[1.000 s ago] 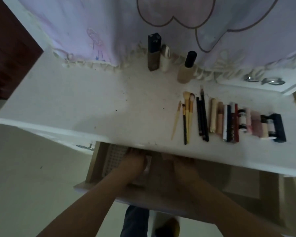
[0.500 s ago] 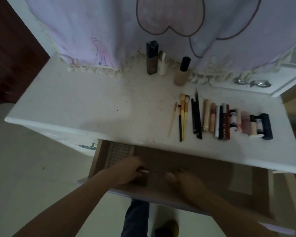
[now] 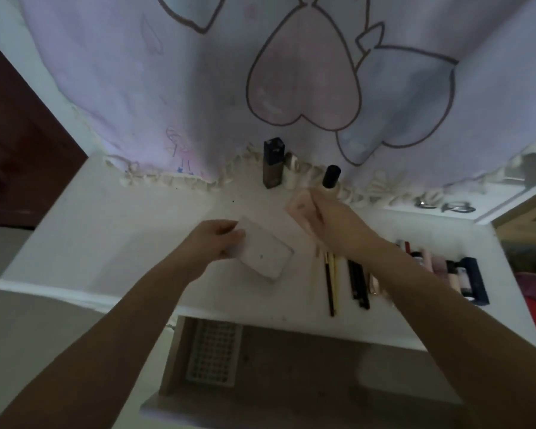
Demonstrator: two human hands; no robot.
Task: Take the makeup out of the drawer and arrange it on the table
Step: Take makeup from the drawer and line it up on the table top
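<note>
Left hand (image 3: 212,243): above the middle of the white tabletop (image 3: 112,230). Its fingers (image 3: 236,236) are curled over the near-left end of a white rectangular palette (image 3: 265,254) and grip it. The palette lies slantwise, its far end pointing toward the lower right; whether it rests on the surface or is held just above it cannot be told.

Right hand (image 3: 338,226): further back and to the right. Its fingers are closed round a pale pink case (image 3: 299,209), which projects to the left of the hand and is blurred. The case is near a black-capped bottle (image 3: 331,178) standing at the back.

Other makeup on the tabletop:
- A tall dark bottle (image 3: 273,162) and a small cream bottle (image 3: 291,168) stand side by side at the back edge, left of the black-capped bottle.
- Brushes (image 3: 331,280) and dark pencils (image 3: 358,283) lie parallel just right of the palette, partly covered by the right forearm.
- A row of tubes (image 3: 440,267) continues to the right, ending in a dark blue case (image 3: 477,283).

A printed lilac cloth (image 3: 198,88) with a frilled hem hangs behind the bottles.

The drawer (image 3: 291,373) stands open beneath the front edge. A white perforated tray (image 3: 212,354) sits in its left end. Both forearms cross above the drawer.
</note>
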